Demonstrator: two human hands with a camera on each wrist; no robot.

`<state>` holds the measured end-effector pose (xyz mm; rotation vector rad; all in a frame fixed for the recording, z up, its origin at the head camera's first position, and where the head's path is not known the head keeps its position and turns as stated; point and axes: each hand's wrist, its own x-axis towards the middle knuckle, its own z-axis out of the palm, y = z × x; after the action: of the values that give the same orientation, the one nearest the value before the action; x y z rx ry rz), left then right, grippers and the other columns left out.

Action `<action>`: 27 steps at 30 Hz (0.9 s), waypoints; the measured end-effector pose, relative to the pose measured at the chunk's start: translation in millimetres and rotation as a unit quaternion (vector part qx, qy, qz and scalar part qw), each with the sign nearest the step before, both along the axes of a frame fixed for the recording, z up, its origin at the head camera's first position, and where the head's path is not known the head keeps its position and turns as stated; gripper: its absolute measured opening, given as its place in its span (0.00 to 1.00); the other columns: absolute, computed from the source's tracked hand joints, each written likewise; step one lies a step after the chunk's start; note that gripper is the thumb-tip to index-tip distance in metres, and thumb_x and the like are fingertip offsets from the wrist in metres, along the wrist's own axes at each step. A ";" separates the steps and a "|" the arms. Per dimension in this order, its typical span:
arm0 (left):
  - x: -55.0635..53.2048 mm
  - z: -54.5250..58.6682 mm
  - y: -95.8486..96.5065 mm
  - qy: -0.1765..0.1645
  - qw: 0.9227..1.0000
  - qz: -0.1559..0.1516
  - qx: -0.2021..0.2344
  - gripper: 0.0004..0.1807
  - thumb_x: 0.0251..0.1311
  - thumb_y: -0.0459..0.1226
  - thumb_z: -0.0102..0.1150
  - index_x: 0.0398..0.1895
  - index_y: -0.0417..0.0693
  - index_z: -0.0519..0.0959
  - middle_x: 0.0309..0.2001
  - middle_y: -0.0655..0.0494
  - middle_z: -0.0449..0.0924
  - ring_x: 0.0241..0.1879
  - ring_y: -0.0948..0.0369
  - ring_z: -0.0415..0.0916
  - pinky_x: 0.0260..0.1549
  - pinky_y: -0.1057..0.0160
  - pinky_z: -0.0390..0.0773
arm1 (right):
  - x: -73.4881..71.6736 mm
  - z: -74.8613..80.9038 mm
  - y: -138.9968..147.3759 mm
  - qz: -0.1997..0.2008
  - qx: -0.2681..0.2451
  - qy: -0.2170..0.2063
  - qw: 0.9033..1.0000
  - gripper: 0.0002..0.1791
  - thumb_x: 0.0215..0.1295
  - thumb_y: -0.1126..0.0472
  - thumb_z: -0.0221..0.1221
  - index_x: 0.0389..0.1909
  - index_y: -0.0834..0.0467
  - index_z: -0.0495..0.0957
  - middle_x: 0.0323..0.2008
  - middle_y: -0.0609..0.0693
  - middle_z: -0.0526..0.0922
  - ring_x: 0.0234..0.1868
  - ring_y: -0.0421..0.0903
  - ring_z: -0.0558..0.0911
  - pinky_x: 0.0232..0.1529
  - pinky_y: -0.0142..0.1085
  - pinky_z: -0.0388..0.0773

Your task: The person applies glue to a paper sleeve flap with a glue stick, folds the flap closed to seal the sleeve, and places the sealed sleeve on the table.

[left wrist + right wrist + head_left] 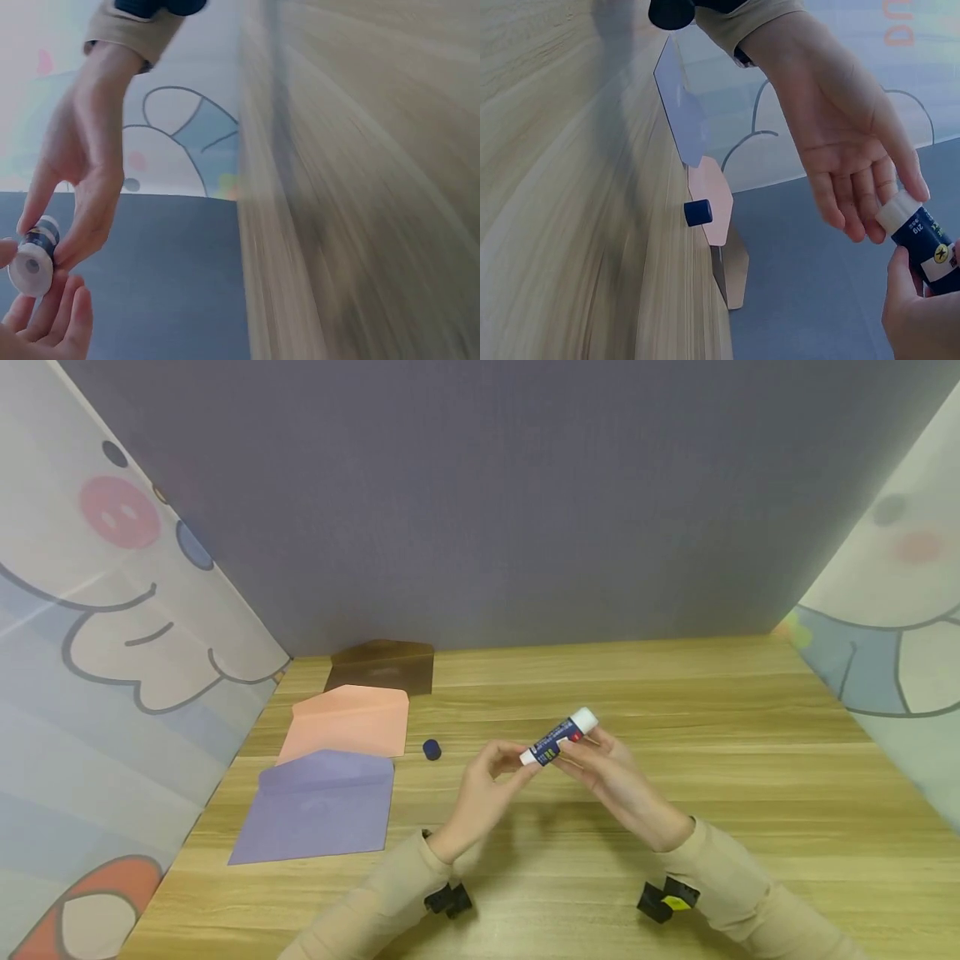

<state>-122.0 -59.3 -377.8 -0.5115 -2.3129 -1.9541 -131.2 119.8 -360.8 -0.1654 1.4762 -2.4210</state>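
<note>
Between both hands, above the table, a glue stick (553,742) with a dark blue label and white ends tilts up to the right. My left hand (480,793) pinches its lower white end between thumb and fingers. Round the labelled barrel, my right hand (633,793) holds it with thumb and fingers. In the right wrist view, the left hand (840,127) has its fingertips at the white base of the glue stick (930,247). The glue stick's small dark blue cap (431,749) lies on the table, left of the hands.
Left of the cap are a purple envelope (322,810), a pink envelope (348,722) and a dark brown envelope (386,670), in a row going back, flaps raised. A grey panel (510,510) stands behind the wooden table (750,735). Cartoon-printed sheets flank both sides.
</note>
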 end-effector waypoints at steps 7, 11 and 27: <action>-3.0 4.6 -4.4 -0.117 0.986 -0.062 0.100 0.15 0.56 0.31 0.54 0.44 0.29 0.69 0.39 0.40 0.76 0.33 0.62 0.76 0.41 0.57 0.77 | 0.5 -0.3 2.7 0.019 -0.018 0.015 1.000 0.15 0.59 0.72 0.51 0.46 0.60 0.63 0.44 0.50 0.71 0.47 0.42 0.75 0.54 0.36 0.68; -5.2 4.4 -6.5 -0.178 0.968 -0.096 0.150 0.16 0.58 0.33 0.51 0.45 0.29 0.68 0.34 0.47 0.78 0.32 0.62 0.77 0.42 0.54 0.76 | 0.7 -0.2 3.2 0.026 -0.021 0.018 0.999 0.17 0.59 0.72 0.51 0.48 0.63 0.62 0.46 0.52 0.73 0.48 0.43 0.75 0.54 0.36 0.67; -9.3 4.7 -11.9 -0.299 0.901 -0.197 0.244 0.08 0.63 0.31 0.41 0.37 0.41 0.72 0.29 0.53 0.78 0.31 0.62 0.76 0.40 0.65 0.76 | 2.0 -0.6 4.8 0.035 0.036 0.027 0.998 0.32 0.58 0.70 0.53 0.59 0.75 0.49 0.50 0.57 0.70 0.50 0.44 0.74 0.55 0.35 0.67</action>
<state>-131.3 -71.2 -373.1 -0.3830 -1.9331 -3.1383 -129.2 124.5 -361.4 -0.2648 1.5527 -2.3222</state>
